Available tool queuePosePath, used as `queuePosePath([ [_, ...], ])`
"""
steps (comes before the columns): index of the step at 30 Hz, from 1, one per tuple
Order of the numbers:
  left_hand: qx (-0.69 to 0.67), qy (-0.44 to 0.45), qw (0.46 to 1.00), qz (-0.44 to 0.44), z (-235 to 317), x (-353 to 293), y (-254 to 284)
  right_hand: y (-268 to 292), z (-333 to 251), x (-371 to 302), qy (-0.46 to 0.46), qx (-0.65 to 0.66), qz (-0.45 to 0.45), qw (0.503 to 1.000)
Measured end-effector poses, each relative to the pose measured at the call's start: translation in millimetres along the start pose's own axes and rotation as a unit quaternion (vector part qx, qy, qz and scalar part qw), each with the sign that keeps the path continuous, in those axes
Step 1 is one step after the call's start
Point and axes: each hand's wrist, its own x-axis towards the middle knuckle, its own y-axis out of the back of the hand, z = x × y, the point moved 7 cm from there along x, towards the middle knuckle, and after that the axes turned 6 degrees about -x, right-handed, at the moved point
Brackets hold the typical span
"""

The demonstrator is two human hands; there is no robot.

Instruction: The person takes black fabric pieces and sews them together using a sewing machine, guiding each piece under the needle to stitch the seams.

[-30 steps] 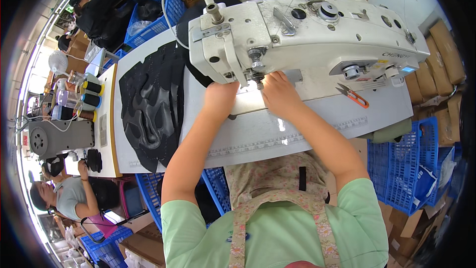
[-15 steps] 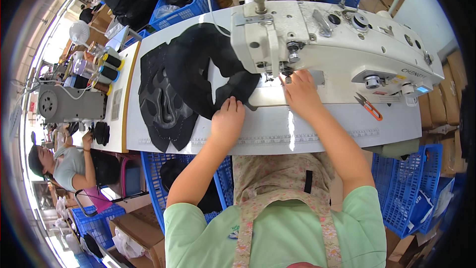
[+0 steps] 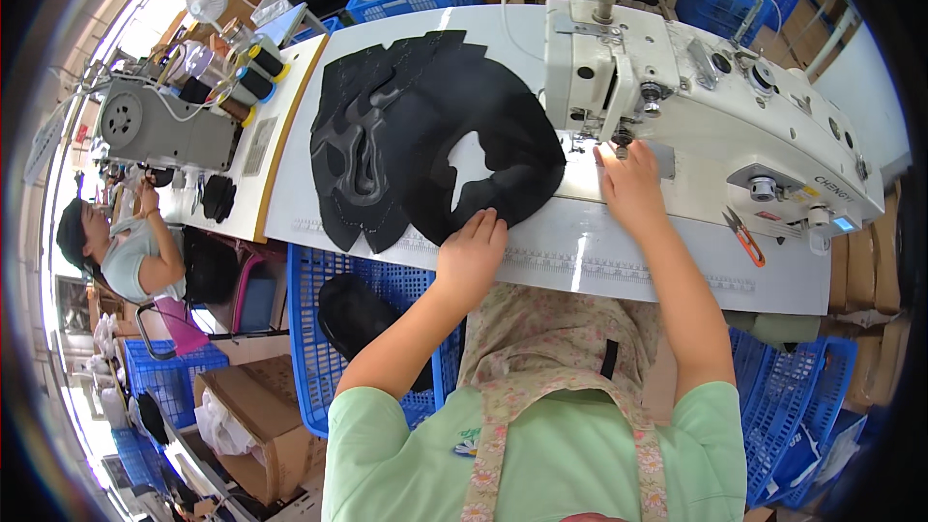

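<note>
A black, curved fabric piece [image 3: 527, 126] lies left on the white desk [image 3: 614, 256], its near edge touched by the left hand [image 3: 472, 249]; the right hand [image 3: 633, 184] is at the white metal sewing machine [image 3: 710, 106] (whether either grip is closed, I cannot tell).

And here's the pale grey tabletop [image 3: 614, 232], a printed ruler scale [image 3: 551, 261] running along its near edge! On the left, a flat black panel with glossy curves [image 3: 365, 150], overlapped by a black ring-shaped piece [image 3: 532, 135]; rightward stands the white sewing machine [image 3: 715, 126], orange-handled snips [image 3: 746, 240] lying just in front!
</note>
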Motion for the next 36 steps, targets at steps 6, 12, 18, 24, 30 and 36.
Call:
queuePosePath([
  [6,-0.071,0.043,0.996,0.029,11,-31,24,-9,5,1,0.012,0.008,-0.038,0.999],
  [12,-0.271,0.280,0.919,0.063,-31,-118,20,-5,1,1,0.025,0.019,-0.039,0.999],
  [18,-0.154,0.330,0.914,0.179,-121,-183,78,-11,20,-11,-0.009,-0.008,-0.085,0.996],
  [24,0.076,0.561,0.745,-0.353,-178,-433,-88,-8,3,-2,-0.011,-0.015,-0.086,0.996],
  [30,-0.041,0.610,0.669,-0.423,-185,-470,-121,-9,3,-4,-0.012,-0.012,-0.100,0.995],
  [36,-0.074,0.619,0.781,0.034,-233,-403,-29,-11,-3,3,0.010,0.006,-0.089,0.996],
])
